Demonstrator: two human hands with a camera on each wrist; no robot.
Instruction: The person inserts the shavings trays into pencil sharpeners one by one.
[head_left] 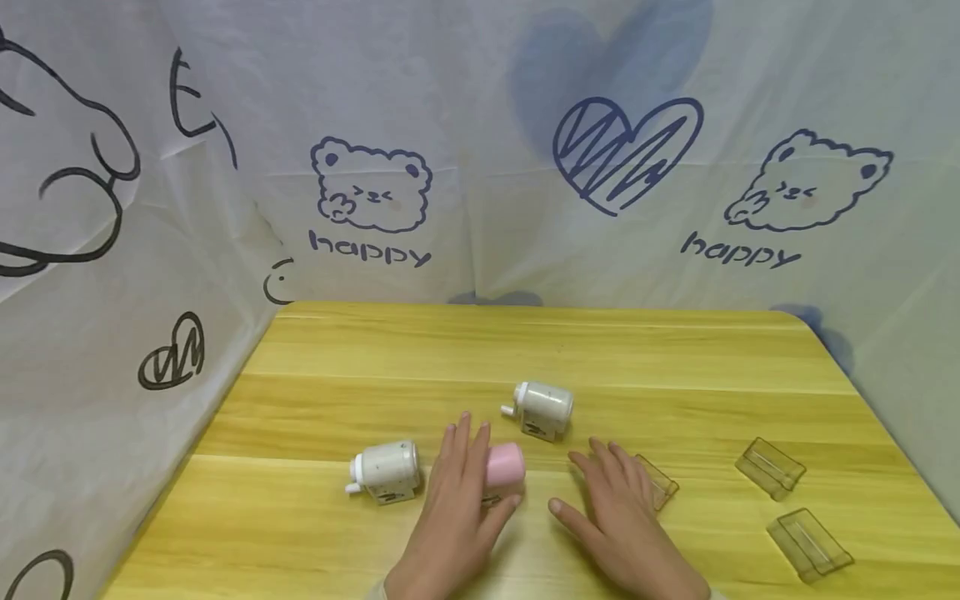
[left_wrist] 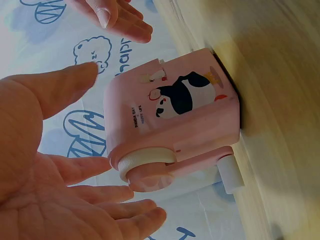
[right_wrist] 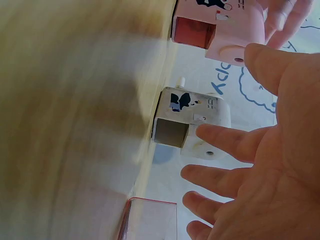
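1. The left hand (head_left: 457, 512) spreads its thumb wide from straight fingers; the pink sharpener (head_left: 505, 464) stands just right of them, contact hard to judge.
2. The right hand (head_left: 621, 521) is wide, holding nothing, a clear tray (head_left: 664, 483) just right of its fingers.
3. A pale sharpener (head_left: 388, 469) stands left of the left hand.

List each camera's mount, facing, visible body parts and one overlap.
Head: on the head, facing forward-down at the table; left hand and right hand show.
Left wrist: worn there, facing the pink sharpener; left hand, part of right hand show.
Right wrist: worn there, facing a white sharpener; right hand, part of left hand show.
Shared by wrist views: pink sharpener.
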